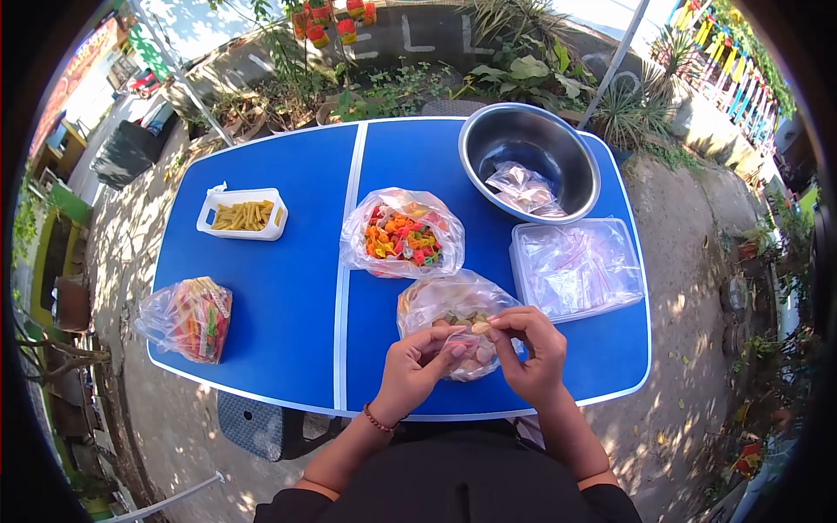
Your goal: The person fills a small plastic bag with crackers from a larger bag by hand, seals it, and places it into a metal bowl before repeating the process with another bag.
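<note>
Over an open plastic bag of round, pale and brownish pieces, my two hands are close together. My left hand, with a beaded bracelet at the wrist, pinches a small clear plastic bag. My right hand holds a small pale yellowish piece between thumb and fingertips, beside the small bag's mouth. Just behind them stands an open bag of bright orange, red, yellow and green pieces. What the small bag contains is too small to tell.
On the blue table are a white basket of yellowish sticks, a bag of red packets, a steel basin holding small filled bags and a clear box of plastic bags. A grey stool stands below the near edge.
</note>
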Available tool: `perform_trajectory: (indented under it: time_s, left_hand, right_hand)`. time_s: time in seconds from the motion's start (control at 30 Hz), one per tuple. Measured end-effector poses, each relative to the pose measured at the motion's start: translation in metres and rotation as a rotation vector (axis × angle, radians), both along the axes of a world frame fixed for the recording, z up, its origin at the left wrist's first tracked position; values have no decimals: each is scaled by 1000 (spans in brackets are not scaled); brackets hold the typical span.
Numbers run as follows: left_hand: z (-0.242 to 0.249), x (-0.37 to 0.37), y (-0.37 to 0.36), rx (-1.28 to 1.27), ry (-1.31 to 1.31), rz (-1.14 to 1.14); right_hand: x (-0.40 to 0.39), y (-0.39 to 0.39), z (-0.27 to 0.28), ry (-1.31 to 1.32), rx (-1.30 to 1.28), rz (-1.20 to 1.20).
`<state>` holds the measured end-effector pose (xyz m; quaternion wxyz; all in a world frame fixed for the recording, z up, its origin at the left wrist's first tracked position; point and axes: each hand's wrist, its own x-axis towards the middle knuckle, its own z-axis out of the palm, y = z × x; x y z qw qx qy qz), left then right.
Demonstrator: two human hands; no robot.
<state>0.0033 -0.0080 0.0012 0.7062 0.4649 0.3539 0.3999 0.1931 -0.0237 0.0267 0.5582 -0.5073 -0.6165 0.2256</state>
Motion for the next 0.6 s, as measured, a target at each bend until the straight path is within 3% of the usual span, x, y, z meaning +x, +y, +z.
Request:
perform_trajectory:
  time_s: [0.1,0.2,0.3,0.5,0.6]
  left_hand:
    - [-1,-1,-1,-19,41,-52]
    - [0,-1,-1,-11,56,-75]
    - [-4,0,-2,34,32,-78]
    - [2,0,0,-40,-3,-81]
    - [-1,0,0,-71,-33,-93]
  right_hand:
    - [7,2,9,-258,69,114]
    - [6,2,13,-233,54,99]
    - [3,2,7,-222,131,-101]
    - [3,0,11,-271,93,128]
    - [7,-2,12,-254,-100,225]
